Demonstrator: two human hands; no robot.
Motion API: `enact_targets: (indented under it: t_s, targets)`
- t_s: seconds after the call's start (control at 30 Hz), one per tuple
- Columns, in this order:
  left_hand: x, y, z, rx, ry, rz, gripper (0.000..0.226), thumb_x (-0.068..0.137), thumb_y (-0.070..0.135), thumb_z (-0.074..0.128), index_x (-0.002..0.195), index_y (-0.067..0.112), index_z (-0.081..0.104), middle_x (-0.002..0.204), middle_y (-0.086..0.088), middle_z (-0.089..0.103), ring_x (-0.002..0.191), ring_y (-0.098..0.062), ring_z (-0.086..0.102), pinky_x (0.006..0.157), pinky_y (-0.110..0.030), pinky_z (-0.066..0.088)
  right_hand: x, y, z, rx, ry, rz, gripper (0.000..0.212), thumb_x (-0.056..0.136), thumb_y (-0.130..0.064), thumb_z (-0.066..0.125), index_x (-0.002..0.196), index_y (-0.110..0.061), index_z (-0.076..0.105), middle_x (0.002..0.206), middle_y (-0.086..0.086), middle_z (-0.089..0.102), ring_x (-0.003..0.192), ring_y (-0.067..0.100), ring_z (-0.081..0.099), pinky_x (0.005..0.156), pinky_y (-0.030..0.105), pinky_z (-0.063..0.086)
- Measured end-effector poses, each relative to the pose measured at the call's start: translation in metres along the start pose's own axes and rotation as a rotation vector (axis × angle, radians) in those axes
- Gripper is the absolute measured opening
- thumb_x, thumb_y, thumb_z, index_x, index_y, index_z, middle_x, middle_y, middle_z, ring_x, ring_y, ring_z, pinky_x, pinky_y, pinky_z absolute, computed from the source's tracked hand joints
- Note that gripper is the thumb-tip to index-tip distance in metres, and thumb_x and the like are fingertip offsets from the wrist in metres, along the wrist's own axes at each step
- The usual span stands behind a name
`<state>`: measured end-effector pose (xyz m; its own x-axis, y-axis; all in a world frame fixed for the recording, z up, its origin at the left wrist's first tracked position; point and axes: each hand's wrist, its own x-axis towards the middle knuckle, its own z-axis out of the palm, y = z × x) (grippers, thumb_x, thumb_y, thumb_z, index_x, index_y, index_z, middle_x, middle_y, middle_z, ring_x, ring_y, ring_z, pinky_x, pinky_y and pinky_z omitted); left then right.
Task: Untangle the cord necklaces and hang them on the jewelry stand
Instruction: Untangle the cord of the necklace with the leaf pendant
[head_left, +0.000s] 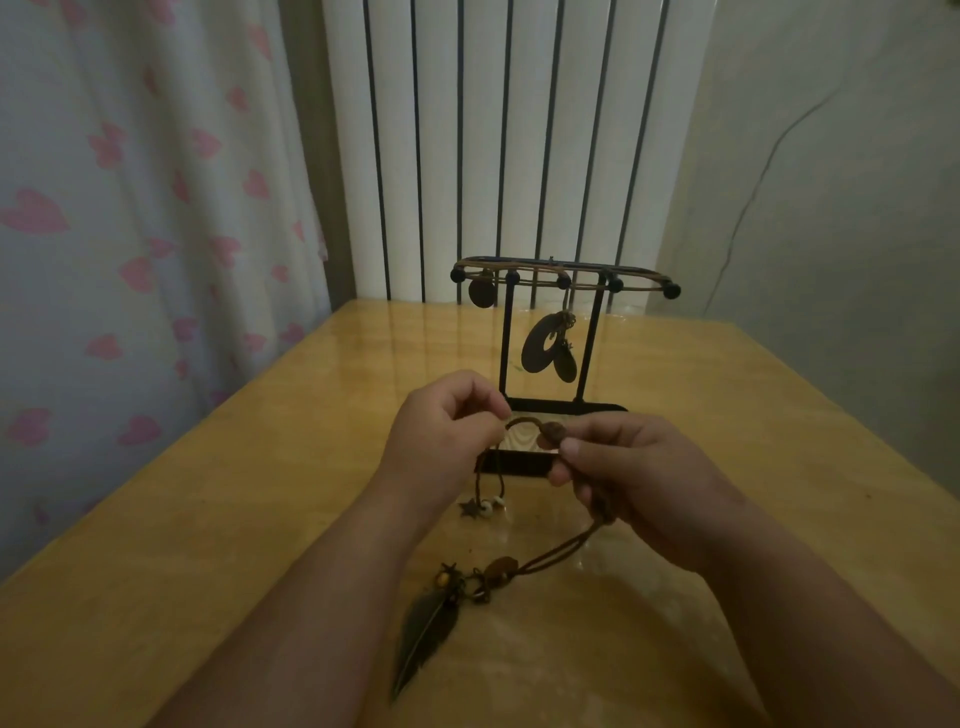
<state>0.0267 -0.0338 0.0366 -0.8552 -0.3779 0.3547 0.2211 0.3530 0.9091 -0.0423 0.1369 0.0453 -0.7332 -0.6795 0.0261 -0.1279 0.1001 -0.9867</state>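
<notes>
My left grip (447, 421) and right grip (628, 467) each pinch the brown cord (524, 422) arching between them, its feather pendant (426, 634) on the desk (208, 519) nearer me, the stand (563, 280) just beyond.

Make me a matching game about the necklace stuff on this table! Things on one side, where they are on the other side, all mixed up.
Things
1. feather pendant
2. round disc pendant
3. brown cord loop
4. jewelry stand

Where
A. pinched between the left hand and the right hand
B. hanging from the stand's top bar, at its left end
C. lying on the table, nearest the camera
D. standing on the table, behind the hands

Pairs: 1-C, 2-B, 3-A, 4-D
</notes>
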Motion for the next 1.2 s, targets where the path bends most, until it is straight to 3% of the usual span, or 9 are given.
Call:
enact_targets:
  t_s: [0.1,0.3,0.63,0.8,0.97,1.03,1.1,1.2]
  targets:
    - [-0.0022,-0.0024,0.0019,0.044,-0.085,0.065,0.014,0.086,0.008,0.065,0.079,0.021,0.067,0.075,0.006,0.063,0.071,-0.008,0.06,0.063,-0.018,0.049,0.0007,0.0004,0.0009,-0.033,0.064,-0.025,0.017,0.091,-0.008,0.058,0.098,-0.013,0.073,0.075,0.002,0.071,0.056,0.009,0.056,0.051,0.021,0.045]
    - [-0.0033,-0.0031,0.0044,0.081,-0.071,0.094,0.008,0.085,0.018,0.071,0.084,0.025,0.072,0.079,0.004,0.069,0.079,-0.012,0.066,0.072,-0.029,0.057,0.0003,0.0024,0.0005,-0.056,0.086,-0.061,0.016,0.09,-0.008,0.059,0.093,-0.014,0.074,0.077,0.0,0.072,0.056,0.007,0.057,0.051,0.019,0.047]
    - [-0.0045,-0.0027,0.0052,0.107,-0.074,0.082,0.009,0.084,0.018,0.073,0.089,0.026,0.074,0.084,0.008,0.072,0.083,-0.006,0.067,0.076,-0.026,0.058,0.0022,0.004,0.0021,-0.016,0.095,-0.048,0.021,0.093,-0.006,0.054,0.097,-0.012,0.074,0.071,-0.001,0.068,0.053,0.009,0.055,0.049,0.022,0.045]
    - [-0.0049,-0.0015,0.0057,0.129,-0.079,0.093,0.009,0.084,0.019,0.072,0.085,0.028,0.074,0.081,0.011,0.071,0.081,-0.004,0.067,0.073,-0.023,0.057,0.0029,0.0044,0.0027,-0.012,0.077,-0.024,0.022,0.095,-0.005,0.051,0.093,-0.008,0.073,0.069,0.002,0.065,0.054,0.012,0.054,0.051,0.026,0.042]
    - [-0.0025,-0.0029,0.0089,0.173,-0.104,0.09,0.013,0.088,0.016,0.066,0.079,0.025,0.069,0.078,0.002,0.069,0.076,-0.011,0.065,0.071,-0.028,0.057,0.0033,0.0056,0.0038,-0.018,0.022,0.013,0.023,0.097,-0.005,0.047,0.089,-0.006,0.069,0.067,0.004,0.06,0.053,0.014,0.052,0.05,0.026,0.04]
    - [-0.0015,-0.0034,0.0096,0.184,-0.11,0.077,0.015,0.089,0.017,0.063,0.077,0.025,0.066,0.075,0.002,0.065,0.07,-0.007,0.06,0.064,-0.021,0.051,0.0033,0.0056,0.004,-0.035,0.027,0.005,0.02,0.096,-0.006,0.049,0.09,-0.006,0.069,0.07,0.005,0.061,0.054,0.015,0.053,0.05,0.027,0.042]
    - [-0.0009,-0.0037,0.0094,0.189,-0.093,0.068,0.017,0.088,0.017,0.062,0.074,0.027,0.064,0.068,0.008,0.059,0.062,0.0,0.053,0.056,-0.013,0.044,0.0035,0.0062,0.004,-0.121,0.077,-0.057,0.013,0.092,-0.012,0.056,0.092,-0.013,0.069,0.077,0.004,0.065,0.061,0.016,0.06,0.057,0.031,0.048]
    - [0.0001,-0.005,0.0095,0.173,-0.076,0.07,0.019,0.088,0.017,0.062,0.072,0.027,0.063,0.064,0.01,0.056,0.058,0.001,0.05,0.054,-0.014,0.042,0.0054,0.0082,0.0045,-0.262,0.186,-0.196,0.014,0.085,-0.024,0.069,0.097,-0.028,0.067,0.089,-0.005,0.066,0.079,0.014,0.065,0.067,0.032,0.057]
